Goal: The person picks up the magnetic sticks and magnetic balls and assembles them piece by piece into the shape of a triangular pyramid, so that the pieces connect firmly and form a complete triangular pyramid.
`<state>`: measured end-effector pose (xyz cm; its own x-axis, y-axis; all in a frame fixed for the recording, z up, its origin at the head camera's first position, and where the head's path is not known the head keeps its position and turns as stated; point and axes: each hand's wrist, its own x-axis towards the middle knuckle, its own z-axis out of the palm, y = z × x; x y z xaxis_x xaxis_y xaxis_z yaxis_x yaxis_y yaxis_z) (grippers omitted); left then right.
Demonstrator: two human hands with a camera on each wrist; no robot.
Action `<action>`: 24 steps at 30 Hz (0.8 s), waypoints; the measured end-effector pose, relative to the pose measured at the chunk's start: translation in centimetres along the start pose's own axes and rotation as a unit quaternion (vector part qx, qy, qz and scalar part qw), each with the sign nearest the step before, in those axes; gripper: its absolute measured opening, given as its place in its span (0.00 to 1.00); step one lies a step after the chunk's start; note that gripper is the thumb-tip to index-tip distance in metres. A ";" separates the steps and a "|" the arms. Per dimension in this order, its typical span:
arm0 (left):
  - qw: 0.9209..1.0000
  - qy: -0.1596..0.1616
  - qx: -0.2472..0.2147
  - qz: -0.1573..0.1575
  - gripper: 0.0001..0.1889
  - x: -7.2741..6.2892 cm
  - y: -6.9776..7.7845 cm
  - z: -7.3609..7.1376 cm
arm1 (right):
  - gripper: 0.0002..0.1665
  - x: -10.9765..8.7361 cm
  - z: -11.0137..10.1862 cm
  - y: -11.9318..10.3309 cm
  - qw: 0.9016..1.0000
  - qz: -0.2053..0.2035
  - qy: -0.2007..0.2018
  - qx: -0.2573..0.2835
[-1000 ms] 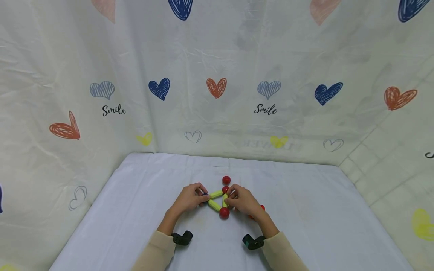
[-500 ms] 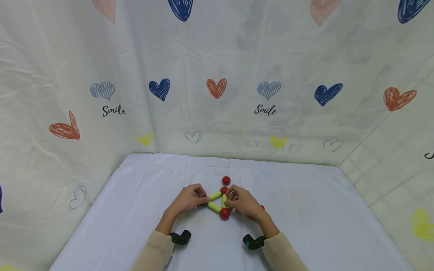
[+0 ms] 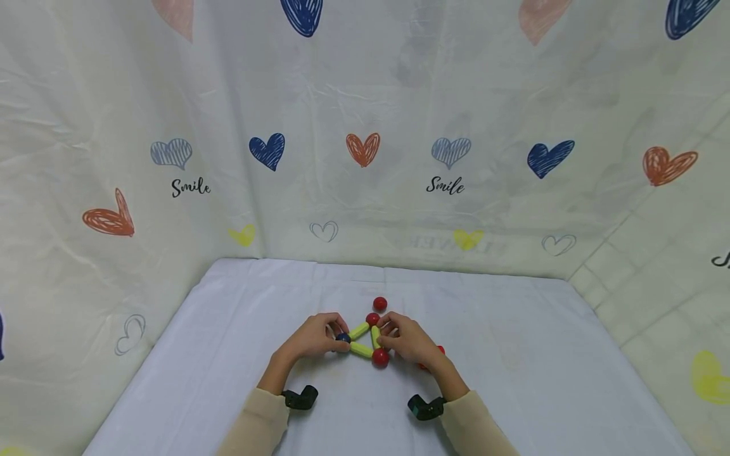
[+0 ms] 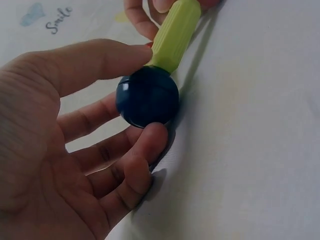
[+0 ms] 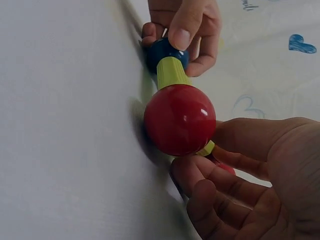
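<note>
Triangle of ridged lime-green rods [image 3: 361, 349], corners one glossy blue ball [image 3: 343, 339] and two glossy red balls [image 3: 380, 358], lower centre of the frame. Left hand [image 3: 317, 335] pinches the blue ball; right hand [image 3: 408, 339] grips the right-side rod [image 3: 374, 334]. Loose red ball [image 3: 379, 304] just above, on the white-clothed bench [image 3: 513, 354]. Reads as seating joints; next move probably wants a steady push, corners aligned. Vs half a second ago: triangle turned slightly counterclockwise, blue ball less covered.

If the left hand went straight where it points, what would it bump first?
Probably the yellow sticks, just past the blue ball the left hand pinches, though depth is hard to judge.
</note>
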<state>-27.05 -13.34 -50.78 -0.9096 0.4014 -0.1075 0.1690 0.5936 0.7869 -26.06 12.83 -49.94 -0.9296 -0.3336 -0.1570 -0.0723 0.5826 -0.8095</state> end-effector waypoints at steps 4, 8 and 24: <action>1.000 -0.002 -0.004 -0.004 0.14 0.0 0.0 0.0 | 0.17 -0.1 -0.4 0.1 1.000 -0.006 0.005 -0.004; 1.000 0.000 -0.006 -0.010 0.13 0.1 0.0 0.1 | 0.17 -0.4 -1.8 0.2 0.999 -0.008 0.031 0.002; 1.000 0.021 -0.007 -0.013 0.15 -0.3 -0.1 0.4 | 0.20 -5.0 -8.5 4.1 0.996 0.033 0.081 -0.027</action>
<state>-26.67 -13.22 -51.13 -0.9292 0.3553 -0.1023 0.1400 0.5943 0.7920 -24.80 23.20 -47.67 -0.9787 -0.1718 -0.1126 -0.0239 0.6396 -0.7684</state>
